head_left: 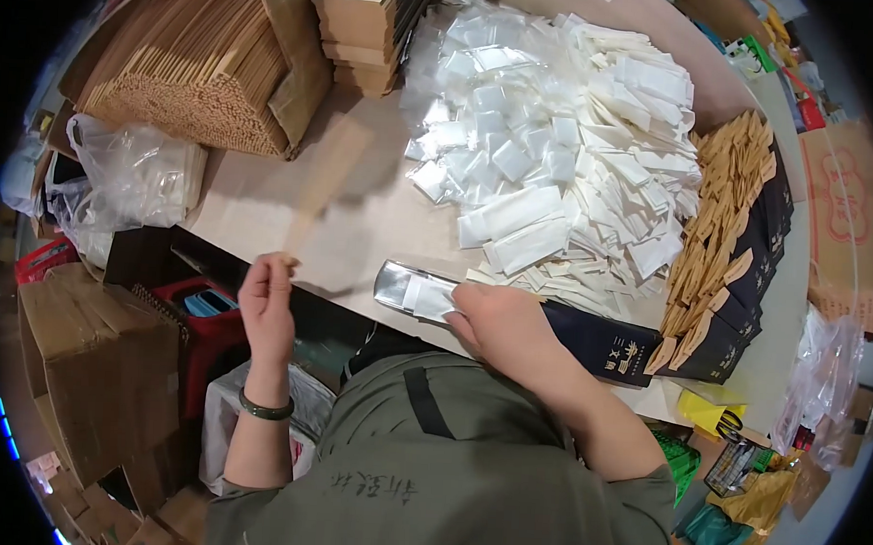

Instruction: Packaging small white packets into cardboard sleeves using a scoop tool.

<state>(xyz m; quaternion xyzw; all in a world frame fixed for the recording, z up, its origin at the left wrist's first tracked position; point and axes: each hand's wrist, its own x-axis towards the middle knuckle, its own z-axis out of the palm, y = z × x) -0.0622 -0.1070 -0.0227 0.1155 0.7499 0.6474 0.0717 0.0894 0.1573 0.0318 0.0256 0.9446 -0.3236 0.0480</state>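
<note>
My left hand [268,299], wearing a dark bangle at the wrist, is raised over the table's near edge with thumb and fingers pinched. A motion-blurred brown strip [329,175] slants up from its fingertips. Fingers of my right hand [502,324] press on a narrow silver-faced packet [395,282] at the near edge, with a small white packet [428,297] lying across it. Under my right forearm lies a long dark sleeve [594,340] with pale print; whether it joins the silver-faced packet is hidden by the hand.
White paper packets [631,164] and clear-wrapped squares [496,129] are heaped beyond my right hand. Dark sleeves with brown inserts [720,256] overlap along the right. A box of brown strips [191,86] and a stack of brown blocks [359,35] stand far left. Cardboard boxes [102,355] flank the left.
</note>
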